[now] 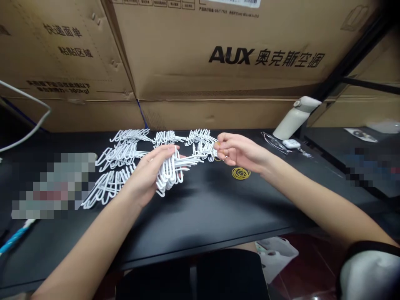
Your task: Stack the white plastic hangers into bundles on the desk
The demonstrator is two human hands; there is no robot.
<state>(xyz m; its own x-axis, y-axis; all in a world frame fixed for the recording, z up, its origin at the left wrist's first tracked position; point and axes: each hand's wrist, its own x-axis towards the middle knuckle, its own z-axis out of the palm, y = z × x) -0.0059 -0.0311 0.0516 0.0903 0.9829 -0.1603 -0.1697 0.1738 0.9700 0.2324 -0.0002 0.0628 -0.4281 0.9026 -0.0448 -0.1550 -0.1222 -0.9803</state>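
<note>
My left hand [148,173] is wrapped round one end of a bundle of white wire hooks [169,173], lifted over the black table [200,212]. At the bundle's far end my right hand [236,151] pinches a thin yellow band with its fingertips, close to the hooked tips. Several more bundles of white hooks [108,185] lie behind and to the left of my left hand. A small heap of yellow rubber bands [241,173] lies on the table just below my right hand.
Large cardboard boxes [175,54] stand along the back. At the right back are a white bottle [295,118], glasses [275,141] and a small white case [291,143]. A blurred item [56,185] lies left; a white bag [276,256] is below the table edge.
</note>
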